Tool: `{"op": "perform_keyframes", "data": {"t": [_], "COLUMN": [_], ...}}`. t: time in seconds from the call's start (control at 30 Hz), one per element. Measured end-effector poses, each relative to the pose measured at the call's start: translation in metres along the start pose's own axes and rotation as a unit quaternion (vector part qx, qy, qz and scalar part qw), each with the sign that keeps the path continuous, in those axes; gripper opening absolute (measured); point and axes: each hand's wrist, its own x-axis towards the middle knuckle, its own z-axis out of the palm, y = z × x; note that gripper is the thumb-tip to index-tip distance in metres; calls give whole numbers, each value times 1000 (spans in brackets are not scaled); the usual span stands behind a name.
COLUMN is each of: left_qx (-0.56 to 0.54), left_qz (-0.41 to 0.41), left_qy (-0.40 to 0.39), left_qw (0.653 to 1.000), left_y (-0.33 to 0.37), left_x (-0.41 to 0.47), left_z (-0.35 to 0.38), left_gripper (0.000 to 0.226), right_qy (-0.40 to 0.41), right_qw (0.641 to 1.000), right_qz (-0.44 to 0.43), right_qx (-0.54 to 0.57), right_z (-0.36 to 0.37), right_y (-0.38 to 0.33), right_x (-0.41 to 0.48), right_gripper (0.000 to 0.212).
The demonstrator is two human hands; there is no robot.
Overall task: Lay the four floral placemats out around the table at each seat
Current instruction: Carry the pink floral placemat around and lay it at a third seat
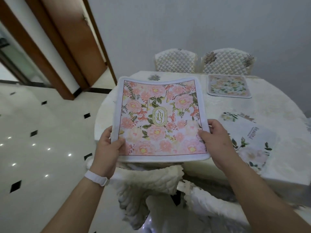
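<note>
holding a pink floral placemat (159,118) up over the near-left edge of the desk (269,105), printed side up, with the "garden" oval at its middle reading upside down from here. left hand (107,148) pinching the near-left border, thumb lying on top and fingers tucked underneath; right hand (213,140) closing on the near-right border the same way, so both grips shut around the cloth rather than open. sagging a little at the far edge and curving between the hands, judging it to be a soft, light, towel-like mat with a fuzzy white border, limp rather than stiff, not fragile and not slippery. keeping hold at two corners or two opposite sides seeming the sound choice, since a single pinch would likely let it fold and droop; lowering the far edge first and drawing the near edge taut probably giving a flat lie. a second floral placemat (229,86) already lying flat at the far side, just before a quilted chair (227,62), with another quilted chair (175,60) to its left. a further pale floral mat (252,145) resting on the near-right part of the desk, whether one or two there being hard to tell. a fleecy chair cover (151,179) bunching just below the held mat.
</note>
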Motion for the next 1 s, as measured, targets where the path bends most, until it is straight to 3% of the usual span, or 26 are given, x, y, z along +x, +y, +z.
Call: {"op": "perform_keyframes", "data": {"t": [0.27, 0.5, 0.77, 1.0], "left_qx": [-16, -36, -55, -39], "left_qz": [9, 0, -10, -17], "left_qy": [73, 117, 115, 119], "left_qw": [997, 992, 992, 992], "left_y": [0, -10, -17, -13], "left_x": [-14, 0, 48, 92], "left_z": [-105, -226, -391, -482], "left_gripper": [43, 43, 41, 44], "right_qy": [-67, -124, -120, -96], "right_qw": [998, 992, 992, 994], "right_qz": [-19, -2, 14, 11], "right_qx": [-9, -26, -40, -56], "right_z": [92, 220, 392, 494], "right_y": [-18, -31, -46, -56], "right_x": [-21, -43, -70, -75], "right_gripper": [24, 21, 30, 30]}}
